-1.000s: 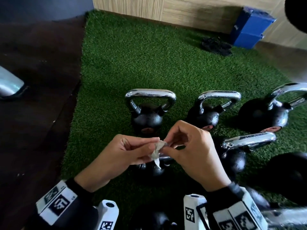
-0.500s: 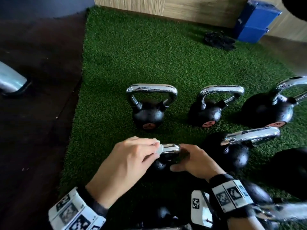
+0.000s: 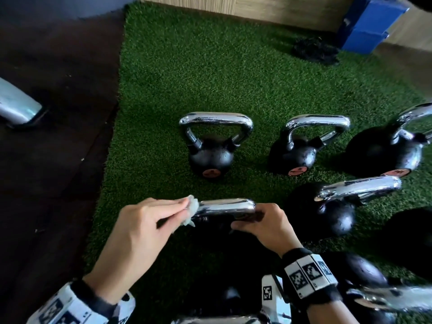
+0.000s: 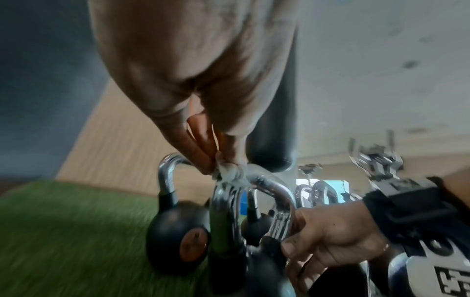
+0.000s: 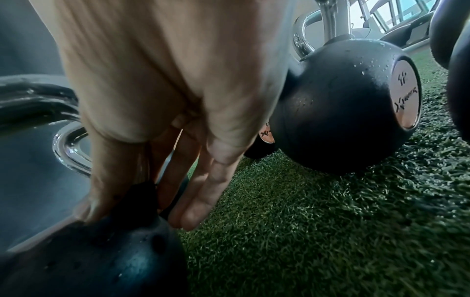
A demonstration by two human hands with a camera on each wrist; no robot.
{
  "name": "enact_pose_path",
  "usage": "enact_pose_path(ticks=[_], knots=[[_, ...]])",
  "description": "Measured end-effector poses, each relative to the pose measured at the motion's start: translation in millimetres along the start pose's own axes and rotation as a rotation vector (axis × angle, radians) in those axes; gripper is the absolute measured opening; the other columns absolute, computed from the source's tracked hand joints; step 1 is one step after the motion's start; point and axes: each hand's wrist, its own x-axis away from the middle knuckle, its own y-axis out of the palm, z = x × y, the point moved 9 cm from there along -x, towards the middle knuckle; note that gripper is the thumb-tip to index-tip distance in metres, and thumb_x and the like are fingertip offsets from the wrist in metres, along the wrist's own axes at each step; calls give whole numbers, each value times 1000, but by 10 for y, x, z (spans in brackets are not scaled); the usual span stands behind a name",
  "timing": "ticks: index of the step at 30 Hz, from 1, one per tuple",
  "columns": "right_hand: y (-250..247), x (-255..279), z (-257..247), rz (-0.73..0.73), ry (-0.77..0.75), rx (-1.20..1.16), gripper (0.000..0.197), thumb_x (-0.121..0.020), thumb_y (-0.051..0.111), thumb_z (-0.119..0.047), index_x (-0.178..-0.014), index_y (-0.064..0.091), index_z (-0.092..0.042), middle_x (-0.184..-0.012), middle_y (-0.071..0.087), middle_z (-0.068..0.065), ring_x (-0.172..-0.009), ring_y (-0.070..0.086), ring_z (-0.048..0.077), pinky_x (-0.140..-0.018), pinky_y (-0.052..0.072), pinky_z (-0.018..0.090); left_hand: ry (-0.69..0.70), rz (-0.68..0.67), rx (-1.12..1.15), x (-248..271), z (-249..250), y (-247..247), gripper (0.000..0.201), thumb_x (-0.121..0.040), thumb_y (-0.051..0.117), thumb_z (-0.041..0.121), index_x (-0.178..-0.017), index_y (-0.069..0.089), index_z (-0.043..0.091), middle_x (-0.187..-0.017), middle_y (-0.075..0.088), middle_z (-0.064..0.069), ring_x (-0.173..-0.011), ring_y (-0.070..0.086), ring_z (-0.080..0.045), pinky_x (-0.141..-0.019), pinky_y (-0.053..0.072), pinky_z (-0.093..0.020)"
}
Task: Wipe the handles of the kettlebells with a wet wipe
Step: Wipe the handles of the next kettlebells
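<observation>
Open green turf [image 3: 187, 66] across upper centre of head view, free to pass. Kettlebell row [image 3: 210, 155] blocks mid frame; more kettlebells [image 3: 336, 213] crowd right and bottom. Blue box [image 3: 364, 26] and black heap [image 3: 313, 49] upper right. Dark floor [image 3: 46, 183] left, open.

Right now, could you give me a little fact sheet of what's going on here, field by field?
left hand: pinches a wet wipe against the left end of the near handle
right hand: holds the right end of that handle
near kettlebell: black, on green turf
other kettlebells: several behind and to the right, untouched
background: blue box by the wall
</observation>
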Motion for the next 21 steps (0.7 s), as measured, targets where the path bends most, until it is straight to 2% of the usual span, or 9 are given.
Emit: enact_pose_path(ticks=[2,4,6,9,14,16,19,21], knots=[[5,-12,14,-10,-1,8,26,-59,96,-32,-77,78,-38,-70,72,-28,-68,66,-15,-59,42,0,-102,19,127,85,-243,-9,31,-80,81,21,-111,76,28,-107,73,29,-99,71,9,-89,54,-10],[1,-18,40,-14,4,2,28,-59,96,-34,-83,80,-33,-73,74,-24,-71,67,-12,-61,45,2,-128,30,193,151,-347,45,31,-80,80,23,-110,76,28,-108,73,31,-101,72,6,-90,54,-10],[3,-23,61,-11,12,8,29,-59,96,-36,-84,81,-33,-74,75,-23,-71,68,-11,-61,45,3,-112,54,212,190,-405,86,30,-81,80,23,-110,78,24,-110,74,26,-101,73,3,-90,54,-10],[13,-17,73,-12,22,-3,28,-59,95,-37,-83,80,-34,-72,74,-22,-68,67,-11,-60,44,4,-197,60,317,244,-609,184,26,-81,80,22,-107,80,23,-107,77,19,-102,75,-2,-90,56,-15],[13,-33,74,-13,21,-49,25,-59,96,-34,-77,78,-33,-71,75,-18,-65,68,-8,-59,47,6,-263,27,364,291,-842,402,22,-79,79,28,-100,83,25,-100,79,16,-95,77,-4,-86,59,-19],[14,-35,86,-9,25,-61,26,-58,96,-34,-78,79,-34,-72,76,-17,-67,69,-6,-61,48,8,-273,23,331,317,-900,483,21,-77,79,35,-97,83,31,-97,79,18,-90,77,-2,-80,59,-17],[11,-12,60,-6,18,-63,27,-58,96,-35,-72,76,-46,-71,75,-20,-65,68,-8,-58,46,5,-307,16,338,369,-945,579,20,-74,83,37,-86,79,52,-91,78,23,-86,76,2,-75,56,-11],[20,-8,57,-15,35,-68,30,-58,96,-35,-74,75,-49,-70,75,-18,-64,69,-6,-59,48,9,-302,30,363,384,-939,610,21,-74,85,41,-88,79,55,-91,78,23,-87,76,2,-76,57,-12]])
